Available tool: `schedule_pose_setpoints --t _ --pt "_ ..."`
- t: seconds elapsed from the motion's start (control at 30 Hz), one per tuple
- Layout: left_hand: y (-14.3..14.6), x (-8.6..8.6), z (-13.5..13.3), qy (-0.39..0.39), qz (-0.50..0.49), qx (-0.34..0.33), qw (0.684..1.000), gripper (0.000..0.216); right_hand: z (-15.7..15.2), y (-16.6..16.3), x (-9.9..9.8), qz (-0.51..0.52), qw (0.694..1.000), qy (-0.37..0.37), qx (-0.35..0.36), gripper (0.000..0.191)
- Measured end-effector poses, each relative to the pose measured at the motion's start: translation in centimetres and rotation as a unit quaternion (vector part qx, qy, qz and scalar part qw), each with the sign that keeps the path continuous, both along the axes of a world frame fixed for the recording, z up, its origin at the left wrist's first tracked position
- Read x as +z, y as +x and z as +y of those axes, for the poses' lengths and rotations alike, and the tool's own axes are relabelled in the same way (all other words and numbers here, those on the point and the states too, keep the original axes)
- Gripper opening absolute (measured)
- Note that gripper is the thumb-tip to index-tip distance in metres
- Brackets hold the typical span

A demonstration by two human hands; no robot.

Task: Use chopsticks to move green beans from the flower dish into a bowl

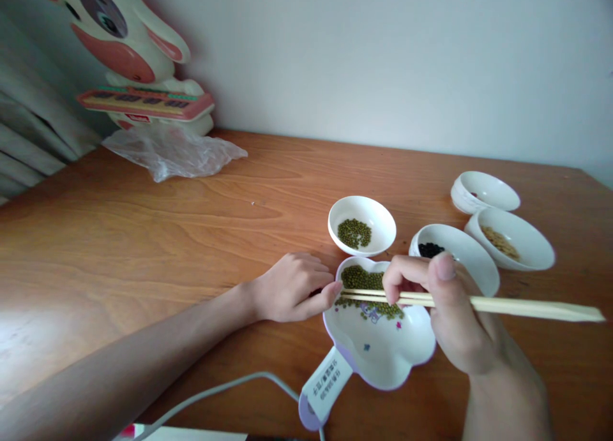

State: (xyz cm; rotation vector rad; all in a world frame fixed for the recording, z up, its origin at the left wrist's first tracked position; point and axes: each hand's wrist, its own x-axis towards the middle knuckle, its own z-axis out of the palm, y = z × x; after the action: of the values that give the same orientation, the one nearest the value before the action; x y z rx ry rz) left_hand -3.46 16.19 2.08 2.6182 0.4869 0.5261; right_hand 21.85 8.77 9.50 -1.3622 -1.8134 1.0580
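Note:
My right hand is closed around a pair of wooden chopsticks, their tips low over the mung beans in a white flower-shaped dish with a purple rim and a labelled handle. My left hand rests on the table at the dish's left side, thumb on the rim and fingers curled, gripping its edge; some fingertips are hidden. Close to the chopstick tips is my left thumb. Just behind the dish stands a white bowl with more mung beans in it.
To the right are a bowl of black beans, partly behind my right hand, a bowl of pale yellowish pieces, and a bowl with something reddish. A plastic bag and a cow-shaped toy keyboard sit back left. A cable passes the handle.

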Motion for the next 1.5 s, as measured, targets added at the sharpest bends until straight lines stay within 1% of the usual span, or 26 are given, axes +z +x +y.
schedule_pose_setpoints --t 0.43,0.73,0.9,1.07,1.33,1.4,1.5 --pt "-0.1 0.0 0.0 -0.009 0.023 -0.004 1.0 0.043 0.3 -0.4 0.2 -0.002 1.0 0.006 0.025 0.068" --pt "0.0 0.0 0.0 -0.006 0.006 -0.002 1.0 0.042 0.1 -0.2 -0.2 0.002 1.0 0.008 0.012 0.071" --pt "0.0 0.1 0.1 -0.01 0.013 -0.007 1.0 0.043 0.1 0.0 -0.7 0.006 1.0 -0.006 0.003 0.075" --pt "0.0 0.1 0.0 -0.011 0.016 -0.005 1.0 0.042 0.2 0.0 -0.9 0.009 1.0 0.018 -0.013 0.073" --pt "0.0 -0.1 0.1 -0.01 0.02 -0.001 1.0 0.043 0.4 0.1 -1.0 0.01 0.998 0.056 -0.019 0.075" --pt "0.0 -0.2 0.1 -0.011 0.02 -0.001 1.0 0.043 0.4 0.1 -0.8 0.011 0.998 0.051 -0.019 0.075" --pt "0.0 -0.2 0.1 -0.01 0.022 -0.002 1.0 0.042 0.3 0.0 -0.6 0.018 0.999 0.025 -0.012 0.074"
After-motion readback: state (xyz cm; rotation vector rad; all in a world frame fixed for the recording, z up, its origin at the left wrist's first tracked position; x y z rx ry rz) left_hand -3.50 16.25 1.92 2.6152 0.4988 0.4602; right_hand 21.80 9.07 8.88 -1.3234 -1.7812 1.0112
